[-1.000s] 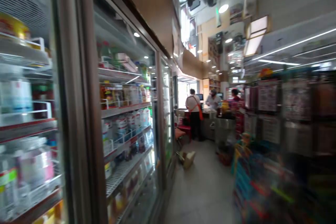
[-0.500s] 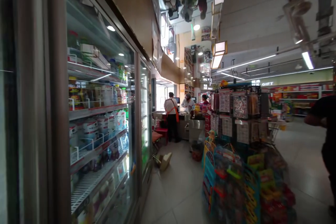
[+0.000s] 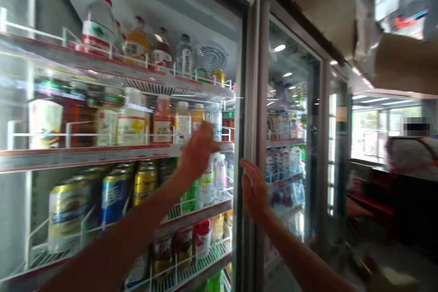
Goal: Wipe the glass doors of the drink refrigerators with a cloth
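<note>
A tall drinks fridge (image 3: 252, 100) with several shelves of bottles and cans stands in front of me. My left hand (image 3: 198, 150), smeared by motion, is raised before its middle shelves, near an orange-capped juice bottle (image 3: 198, 116); its finger shape is hard to read, and no held item shows. At the metal upright between two glass doors is my right hand (image 3: 255, 189), fingers stretched upward along the frame edge. Below and left of my left hand stand a blue can (image 3: 112, 198) and a gold can (image 3: 68, 212). A pink-red bottle (image 3: 162, 121) is on the shelf behind.
Another glass fridge door (image 3: 290, 100) continues to the right, with bottles behind it. Farther right a person in a light top (image 3: 412, 155) stands near a red bench or stool (image 3: 371, 200). A pale box-like object (image 3: 397, 280) lies on the floor at lower right.
My view has swung left, from the aisle and counter to the fridge shelves close up. Both my hands have come into view. The hanging-goods rack on the right has left the picture.
</note>
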### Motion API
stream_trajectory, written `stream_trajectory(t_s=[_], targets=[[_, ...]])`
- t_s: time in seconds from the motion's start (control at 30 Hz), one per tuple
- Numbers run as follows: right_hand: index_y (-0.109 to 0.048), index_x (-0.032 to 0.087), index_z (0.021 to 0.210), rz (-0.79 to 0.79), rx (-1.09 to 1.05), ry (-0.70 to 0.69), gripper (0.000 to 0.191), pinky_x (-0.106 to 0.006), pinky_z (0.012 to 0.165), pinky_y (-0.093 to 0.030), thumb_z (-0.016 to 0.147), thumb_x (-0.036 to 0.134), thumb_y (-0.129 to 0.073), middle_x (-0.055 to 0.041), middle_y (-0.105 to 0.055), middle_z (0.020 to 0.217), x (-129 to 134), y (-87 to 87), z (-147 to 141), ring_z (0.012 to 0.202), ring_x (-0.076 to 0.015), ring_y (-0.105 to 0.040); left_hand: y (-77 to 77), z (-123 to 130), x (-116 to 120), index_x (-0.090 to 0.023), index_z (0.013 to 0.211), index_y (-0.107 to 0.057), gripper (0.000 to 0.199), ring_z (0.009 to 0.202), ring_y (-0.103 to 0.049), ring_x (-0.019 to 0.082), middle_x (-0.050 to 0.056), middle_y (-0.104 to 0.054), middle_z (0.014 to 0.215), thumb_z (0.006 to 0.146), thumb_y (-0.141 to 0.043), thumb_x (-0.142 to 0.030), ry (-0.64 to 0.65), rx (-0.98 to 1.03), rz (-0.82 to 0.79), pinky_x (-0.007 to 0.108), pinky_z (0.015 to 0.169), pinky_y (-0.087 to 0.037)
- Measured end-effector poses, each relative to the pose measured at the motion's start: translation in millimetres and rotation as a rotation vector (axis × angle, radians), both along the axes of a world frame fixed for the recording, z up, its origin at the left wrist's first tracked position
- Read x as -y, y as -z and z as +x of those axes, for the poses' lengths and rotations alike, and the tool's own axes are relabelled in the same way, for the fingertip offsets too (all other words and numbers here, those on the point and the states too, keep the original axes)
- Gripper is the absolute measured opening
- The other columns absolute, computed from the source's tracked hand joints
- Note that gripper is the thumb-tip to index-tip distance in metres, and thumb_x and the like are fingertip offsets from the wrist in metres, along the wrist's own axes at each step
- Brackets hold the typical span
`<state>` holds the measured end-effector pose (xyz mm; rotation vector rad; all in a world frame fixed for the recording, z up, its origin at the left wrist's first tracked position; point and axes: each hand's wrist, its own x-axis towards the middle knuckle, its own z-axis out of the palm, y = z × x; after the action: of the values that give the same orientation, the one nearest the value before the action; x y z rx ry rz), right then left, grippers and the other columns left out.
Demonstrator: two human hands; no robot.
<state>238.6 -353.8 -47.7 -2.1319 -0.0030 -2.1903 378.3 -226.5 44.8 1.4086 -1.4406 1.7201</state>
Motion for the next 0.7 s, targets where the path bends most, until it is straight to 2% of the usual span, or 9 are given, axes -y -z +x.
stream_trajectory(t_s=[0.1, 0.17, 0.27, 0.3, 0.37, 0.43, 0.57, 0.63, 0.7], targets=[[-0.042, 0.023, 0.136, -0.081, 0.090, 0.039, 0.044, -0.046, 0.104, -0.043, 0.092, 0.021, -0.032, -0.0111, -0.048, 0.137, 11, -28.9, 47, 0.130, -0.0204, -0.043, 27.6, 0, 37, -0.017, 0.127, -0.048, 0.039, 0.131, -0.039, 0.013, 0.004, -0.052, 0.135, 0.089, -0.040, -0.019, -0.067, 0.184, 0.250, 0.026, 0.106, -0.035], [-0.032, 0.024, 0.142, -0.108, 0.099, 0.100, 0.049, -0.052, 0.107, -0.037, 0.093, 0.022, -0.031, -0.0115, -0.040, 0.143, 24, -35.3, 71, 0.136, -0.0225, -0.034, 11.4, 20, 14, -0.014, 0.131, -0.043, 0.042, 0.136, -0.032, 0.018, 0.007, -0.045, 0.142, 0.089, -0.039, -0.019, -0.144, 0.169, 0.317, 0.035, 0.111, -0.031], [-0.021, 0.025, 0.147, -0.104, 0.071, 0.169, 0.055, -0.059, 0.109, -0.029, 0.093, 0.025, -0.032, -0.0117, -0.035, 0.147, 43, -28.3, 91, 0.140, -0.0256, -0.026, -43.1, 51, -66, -0.019, 0.126, -0.048, 0.037, 0.135, -0.034, 0.020, 0.001, -0.046, 0.140, 0.091, -0.037, -0.025, -0.222, -0.126, -0.117, 0.042, 0.112, -0.029], [-0.019, 0.025, 0.147, -0.101, 0.064, 0.175, 0.056, -0.059, 0.109, -0.028, 0.093, 0.025, -0.032, -0.0116, -0.034, 0.148, 47, -24.3, 93, 0.141, -0.0259, -0.024, -57.9, 55, -86, -0.012, 0.129, -0.043, 0.042, 0.138, -0.026, 0.026, 0.006, -0.038, 0.145, 0.091, -0.035, -0.027, -0.246, -0.183, -0.237, 0.049, 0.113, -0.024], [-0.017, 0.024, 0.148, -0.106, 0.076, 0.173, 0.057, -0.058, 0.110, -0.027, 0.093, 0.025, -0.033, -0.0117, -0.033, 0.149, 51, -18.0, 95, 0.141, -0.0259, -0.023, -68.6, 51, -93, -0.006, 0.134, -0.037, 0.048, 0.142, -0.014, 0.028, 0.013, -0.030, 0.149, 0.090, -0.033, -0.026, -0.259, -0.243, -0.425, 0.052, 0.114, -0.022], [-0.016, 0.024, 0.148, -0.134, 0.098, 0.167, 0.058, -0.056, 0.110, -0.028, 0.093, 0.024, -0.033, -0.0123, -0.034, 0.148, 51, -15.4, 95, 0.141, -0.0253, -0.025, -52.7, 35, -57, -0.010, 0.134, -0.040, 0.046, 0.142, -0.018, 0.026, 0.014, -0.034, 0.147, 0.090, -0.034, -0.024, -0.291, -0.205, -0.253, 0.049, 0.114, -0.025], [-0.019, 0.022, 0.148, -0.205, 0.127, 0.162, 0.057, -0.052, 0.109, -0.029, 0.092, 0.027, -0.033, -0.0149, -0.039, 0.145, 54, -16.7, 90, 0.139, -0.0260, -0.029, 4.6, 10, 24, -0.012, 0.136, -0.037, 0.046, 0.141, -0.020, 0.021, 0.010, -0.039, 0.145, 0.091, -0.029, -0.017, -0.352, 0.104, 0.261, 0.041, 0.114, -0.027], [-0.026, 0.020, 0.146, -0.214, 0.123, 0.138, 0.055, -0.054, 0.108, -0.029, 0.092, 0.028, -0.034, -0.0160, -0.040, 0.144, 58, -16.6, 86, 0.138, -0.0286, -0.030, 13.7, 20, 3, -0.015, 0.135, -0.037, 0.043, 0.142, -0.018, 0.017, 0.006, -0.040, 0.145, 0.093, -0.030, -0.019, -0.321, 0.198, 0.363, 0.038, 0.115, -0.026], [-0.032, 0.017, 0.143, -0.216, 0.112, 0.111, 0.054, -0.057, 0.107, -0.028, 0.091, 0.029, -0.037, -0.0176, -0.040, 0.144, 62, -16.0, 81, 0.137, -0.0312, -0.031, 7.0, 49, -61, -0.018, 0.130, -0.041, 0.039, 0.141, -0.018, 0.014, 0.004, -0.046, 0.140, 0.095, -0.031, -0.033, -0.300, 0.084, 0.145, 0.036, 0.116, -0.024]])
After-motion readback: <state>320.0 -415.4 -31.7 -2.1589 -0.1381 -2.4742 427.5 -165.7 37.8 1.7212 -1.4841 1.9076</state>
